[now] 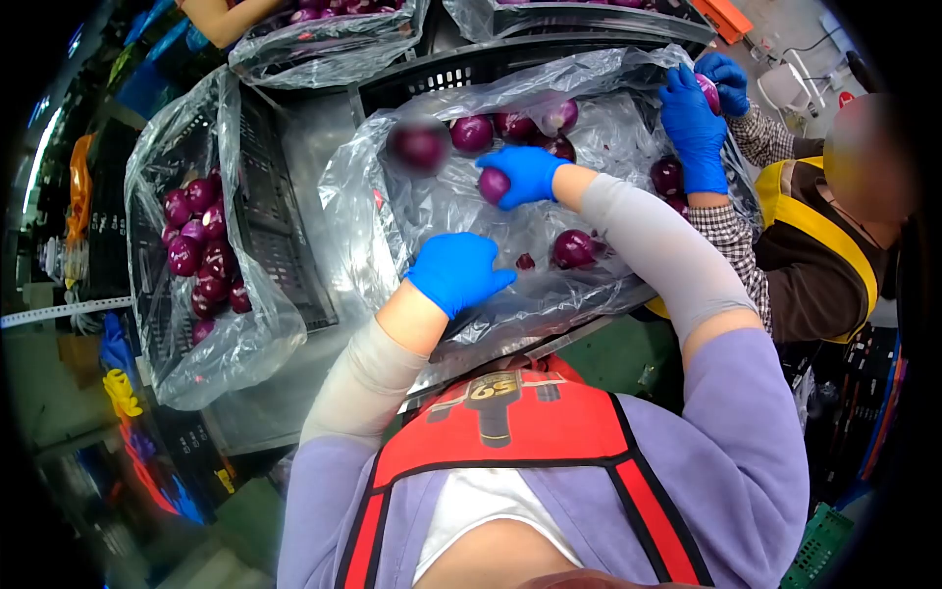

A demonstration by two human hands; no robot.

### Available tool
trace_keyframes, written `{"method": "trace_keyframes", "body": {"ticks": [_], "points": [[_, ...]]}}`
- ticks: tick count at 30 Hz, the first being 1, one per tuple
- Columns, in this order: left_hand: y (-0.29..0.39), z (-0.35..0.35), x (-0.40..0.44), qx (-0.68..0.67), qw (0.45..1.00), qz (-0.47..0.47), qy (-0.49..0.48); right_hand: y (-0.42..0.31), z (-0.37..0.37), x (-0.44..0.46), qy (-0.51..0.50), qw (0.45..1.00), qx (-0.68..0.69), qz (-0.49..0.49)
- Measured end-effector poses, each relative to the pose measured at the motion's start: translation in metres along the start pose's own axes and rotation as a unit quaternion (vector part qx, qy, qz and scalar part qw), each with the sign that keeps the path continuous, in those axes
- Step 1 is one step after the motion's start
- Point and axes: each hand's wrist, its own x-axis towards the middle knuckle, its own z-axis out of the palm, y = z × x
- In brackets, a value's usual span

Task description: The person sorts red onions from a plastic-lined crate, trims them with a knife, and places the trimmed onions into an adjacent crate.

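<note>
My right hand (525,177), in a blue glove, is closed round a red onion (494,185) above the plastic-lined crate (343,187). Nearer my body, my left hand (456,273), also gloved in blue, has its fingers curled under, thumb toward the right; whatever may be in it is hidden. Between the hands and my body a whole red onion (574,249) lies on the crumpled clear liner (432,201), beside a small dark red scrap (526,262). Several more red onions (472,133) rest along the far side of the crate.
At the left stands another lined crate (265,339) with a heap of red onions (201,231). Further lined crates (329,49) of onions are at the back. A co-worker's gloved hands (693,128) hold a red onion (708,93) over the crate's right end.
</note>
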Motion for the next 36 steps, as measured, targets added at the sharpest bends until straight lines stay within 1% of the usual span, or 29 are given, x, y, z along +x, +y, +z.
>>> {"method": "trace_keyframes", "body": {"ticks": [1,2,3,4,5,6,7,8,9,10,11,12,13,14,15,16,17,19,20,21,23,24,26,30,32,33,35,36], "points": [[0.001,0.000,0.000,-0.002,0.999,-0.011,0.052,-0.002,-0.007,-0.002,0.045,0.997,0.067,-0.021],[0.002,0.000,-0.001,-0.004,0.994,-0.023,0.103,-0.003,-0.016,-0.006,0.047,0.980,0.192,-0.024],[0.001,0.001,-0.002,-0.004,0.994,-0.025,0.104,-0.017,-0.031,-0.014,0.059,0.958,0.279,-0.033],[0.000,0.002,-0.002,-0.038,0.985,-0.013,0.168,-0.027,-0.039,-0.019,0.077,0.913,0.392,-0.076],[-0.001,0.002,-0.001,-0.072,0.970,-0.001,0.231,-0.043,-0.052,-0.031,0.096,0.884,0.443,-0.113],[0.000,0.003,0.000,-0.071,0.970,0.000,0.233,-0.059,-0.064,-0.043,0.100,0.845,0.509,-0.129],[0.001,0.006,0.000,-0.139,0.948,0.015,0.287,-0.071,-0.067,-0.053,0.105,0.800,0.573,-0.143],[0.002,0.007,0.001,-0.208,0.918,0.031,0.337,-0.075,-0.065,-0.058,0.108,0.800,0.573,-0.142],[0.002,0.005,0.002,-0.208,0.918,0.034,0.336,-0.079,-0.063,-0.062,0.105,0.762,0.610,-0.191],[0.000,0.001,0.002,-0.247,0.902,0.008,0.355,-0.082,-0.061,-0.066,0.100,0.720,0.644,-0.240],[0.000,-0.003,0.001,-0.284,0.883,-0.019,0.372,-0.088,-0.060,-0.069,0.101,0.720,0.644,-0.239],[0.005,-0.010,-0.003,-0.339,0.853,-0.014,0.396,-0.094,-0.060,-0.072,0.105,0.712,0.648,-0.248],[0.001,-0.007,0.001,-0.339,0.854,-0.014,0.395,-0.099,-0.059,-0.075,0.110,0.704,0.653,-0.257],[-0.005,0.000,0.007,-0.428,0.781,0.033,0.453,-0.103,-0.058,-0.077,0.101,0.688,0.673,-0.253],[-0.006,0.000,0.010,-0.509,0.694,0.080,0.503,-0.106,-0.058,-0.078,0.101,0.688,0.673,-0.253],[-0.006,0.000,0.008,-0.534,0.670,0.118,0.501,-0.108,-0.057,-0.078,0.092,0.672,0.689,-0.256],[-0.007,-0.002,0.005,-0.534,0.669,0.117,0.503,-0.110,-0.056,-0.078,0.082,0.656,0.704,-0.259],[-0.008,-0.007,0.000,-0.417,0.698,0.138,0.566,-0.111,-0.056,-0.076,0.075,0.656,0.705,-0.258],[-0.008,-0.008,-0.002,-0.415,0.698,0.136,0.567,-0.110,-0.055,-0.075,0.070,0.657,0.705,-0.257],[-0.008,-0.009,-0.004,-0.398,0.686,0.151,0.590,-0.109,-0.054,-0.074,0.067,0.656,0.706,-0.259],[-0.009,-0.010,-0.008,-0.361,0.661,0.179,0.632,-0.106,-0.050,-0.070,0.091,0.700,0.667,-0.238],[-0.009,-0.010,-0.009,-0.359,0.662,0.176,0.634,-0.106,-0.050,-0.070,0.087,0.699,0.668,-0.240],[-0.010,-0.011,-0.010,-0.288,0.691,0.177,0.639,-0.107,-0.050,-0.069,0.112,0.747,0.621,-0.207],[-0.009,-0.014,-0.012,-0.288,0.697,0.197,0.627,-0.108,-0.047,-0.067,0.114,0.758,0.611,-0.198],[-0.002,-0.015,-0.018,-0.323,0.711,0.179,0.598,-0.108,-0.046,-0.067,0.066,0.694,0.683,-0.218],[0.002,-0.019,-0.021,-0.325,0.711,0.180,0.597,-0.110,-0.047,-0.068,0.068,0.694,0.683,-0.216],[0.013,-0.027,-0.027,-0.317,0.725,0.174,0.587,-0.113,-0.048,-0.070,-0.029,0.576,0.787,-0.219],[0.018,-0.030,-0.030,-0.318,0.725,0.176,0.585,-0.111,-0.049,-0.070,-0.043,0.583,0.778,-0.229]]}}
